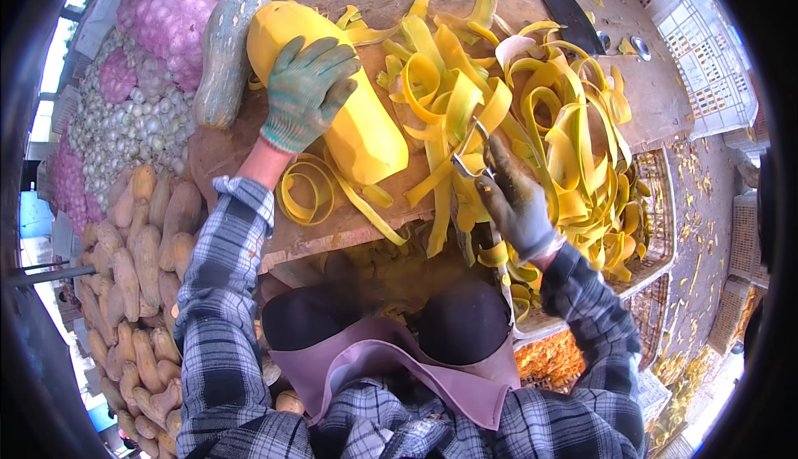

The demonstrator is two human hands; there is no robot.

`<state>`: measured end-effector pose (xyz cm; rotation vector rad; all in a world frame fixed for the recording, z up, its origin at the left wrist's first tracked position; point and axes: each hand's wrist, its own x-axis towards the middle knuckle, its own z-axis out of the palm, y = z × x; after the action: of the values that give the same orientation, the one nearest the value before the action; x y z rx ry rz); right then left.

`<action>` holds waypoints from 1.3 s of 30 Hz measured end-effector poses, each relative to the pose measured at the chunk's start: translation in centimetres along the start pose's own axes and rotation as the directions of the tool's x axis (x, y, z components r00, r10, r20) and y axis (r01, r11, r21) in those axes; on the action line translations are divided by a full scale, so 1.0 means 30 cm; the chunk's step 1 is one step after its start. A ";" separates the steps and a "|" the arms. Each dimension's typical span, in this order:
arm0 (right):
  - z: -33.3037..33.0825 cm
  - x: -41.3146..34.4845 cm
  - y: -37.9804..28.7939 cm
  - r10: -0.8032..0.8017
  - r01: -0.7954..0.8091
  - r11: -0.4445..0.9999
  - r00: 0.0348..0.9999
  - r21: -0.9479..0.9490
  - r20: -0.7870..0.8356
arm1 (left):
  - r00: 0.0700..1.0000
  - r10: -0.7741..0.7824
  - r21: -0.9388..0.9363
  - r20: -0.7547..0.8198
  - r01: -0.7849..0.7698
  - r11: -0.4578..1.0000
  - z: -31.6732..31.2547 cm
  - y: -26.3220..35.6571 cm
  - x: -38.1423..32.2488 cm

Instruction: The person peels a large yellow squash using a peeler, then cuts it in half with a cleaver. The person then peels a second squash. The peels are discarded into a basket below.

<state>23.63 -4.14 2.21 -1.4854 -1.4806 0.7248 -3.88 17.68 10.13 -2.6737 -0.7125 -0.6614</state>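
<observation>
A long peeled yellow squash (368, 129) lies slantwise on the wooden table. My gloved left hand (308, 88) rests over its upper side, fingers spread across the flesh. In my gloved right hand (520, 200) is a metal peeler (469, 158), held to the right of the squash and apart from it. Loose yellow-green peel strips (449, 85) surround the peeler and partly hide its blade. A curled strip of peel (305, 191) lies by the near left side of the squash. Touching or close to its far left end is an unpeeled grey-green squash (232, 54).
A crate (667, 228) heaped with peel stands right of the table (349, 235). Several unpeeled squashes (137, 266) are piled at left, below onions (134, 113) and pink net sacks (177, 23). A black cleaver-like blade (572, 23) lies at the far right, near white crates (704, 60).
</observation>
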 end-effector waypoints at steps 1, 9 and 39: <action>0.021 -0.021 -0.044 0.129 -0.140 0.962 0.990 0.234 0.060 | 1.000 -0.007 0.009 -0.028 0.007 1.000 -0.009 0.012 -0.019; 0.195 0.058 -0.069 -0.166 0.161 0.957 0.986 -0.241 -0.001 | 0.986 -0.105 -0.007 -0.130 0.105 0.994 0.057 0.051 -0.026; 0.062 0.070 -0.007 -0.197 0.195 0.876 0.980 -0.440 0.043 | 0.902 -0.085 0.178 0.423 0.009 0.984 0.208 0.064 0.305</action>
<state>22.14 -1.78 1.96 -1.6297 -1.8481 0.2663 6.39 22.10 9.10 -2.6650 -0.8987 -0.0036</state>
